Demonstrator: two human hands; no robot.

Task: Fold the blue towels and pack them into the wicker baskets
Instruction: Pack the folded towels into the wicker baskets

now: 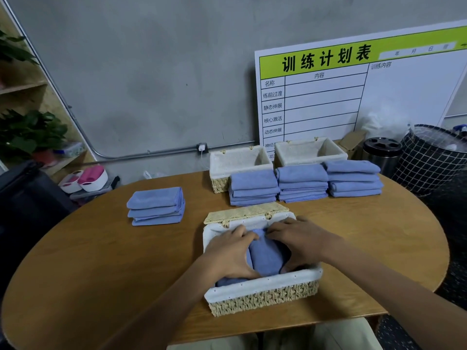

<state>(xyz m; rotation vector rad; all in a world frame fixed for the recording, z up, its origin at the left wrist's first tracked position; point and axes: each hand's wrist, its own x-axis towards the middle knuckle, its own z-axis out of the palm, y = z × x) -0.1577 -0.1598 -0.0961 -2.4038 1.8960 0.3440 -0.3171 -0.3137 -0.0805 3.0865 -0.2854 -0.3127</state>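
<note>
At lower centre, the left hand (231, 253) and right hand (300, 242) curl their fingers around folded blue towels (266, 256) inside the near wicker basket (262, 298). Four towel stacks (302, 181) lie on the table (101, 248) above it.

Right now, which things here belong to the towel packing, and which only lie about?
Job:
near wicker basket
blue towels in it
left hand
right hand
four folded towel stacks
two empty baskets

Lying about:
training schedule board
black bin
grid laundry hamper
potted plants
</note>
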